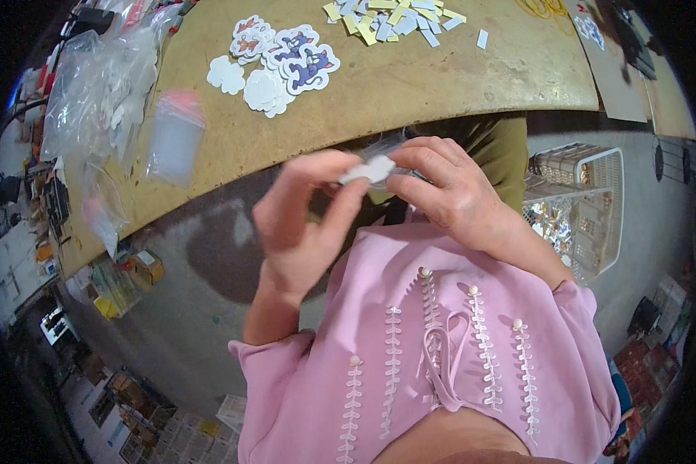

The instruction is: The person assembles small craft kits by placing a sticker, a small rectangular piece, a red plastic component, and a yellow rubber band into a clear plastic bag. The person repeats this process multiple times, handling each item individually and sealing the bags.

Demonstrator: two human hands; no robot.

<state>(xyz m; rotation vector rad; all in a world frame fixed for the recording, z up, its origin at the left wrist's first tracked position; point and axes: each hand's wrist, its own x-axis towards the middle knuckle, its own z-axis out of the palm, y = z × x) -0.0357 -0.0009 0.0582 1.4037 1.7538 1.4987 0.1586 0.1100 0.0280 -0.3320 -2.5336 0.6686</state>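
Note:
My left hand (309,209), blurred by motion, pinches a white scalloped paper cutout (371,172) between thumb and fingers in front of the table edge. My right hand (448,182) meets it from the other side, its fingers closed on a transparent plastic bag (384,145). The cutout lies at the bag, but whether it is partly inside cannot be made out. Beyond my hands, on the table, are piles of die-cut cartoon stickers: purple figures (309,66), orange-brown figures (251,39) and blank white backs (267,91).
The worn yellowish table (410,85) bears a heap of yellow and pale-blue slips (398,17) at the far side. A stack of small zip bags (175,139) and a large plastic bag (100,93) lie left. A white plastic basket (615,205) with small packets stands right.

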